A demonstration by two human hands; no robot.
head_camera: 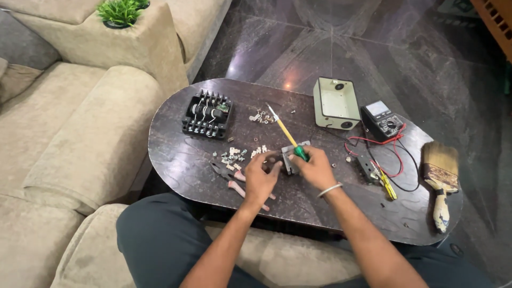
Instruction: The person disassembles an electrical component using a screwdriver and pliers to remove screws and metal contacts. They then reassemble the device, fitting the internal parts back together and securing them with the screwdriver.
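The right hand point(316, 168) is closed around a screwdriver with a yellow shaft and green handle point(288, 136), and the left hand point(261, 178) pinches a small grey metal part point(292, 157) over the dark oval table point(176, 154). Many little silver screws point(234, 156) lie loose, so the black block of coils point(208, 113) looks partly taken apart. Pink-handled pliers point(234, 181), a pale green box point(336, 102), a black meter with red wires point(381, 121) and a wooden paintbrush point(441, 176) lie near.

One paintbrush point(441, 176), one multimeter point(382, 120), two screwdrivers point(287, 136) point(385, 181), one pliers point(234, 181), one metal box point(335, 103).
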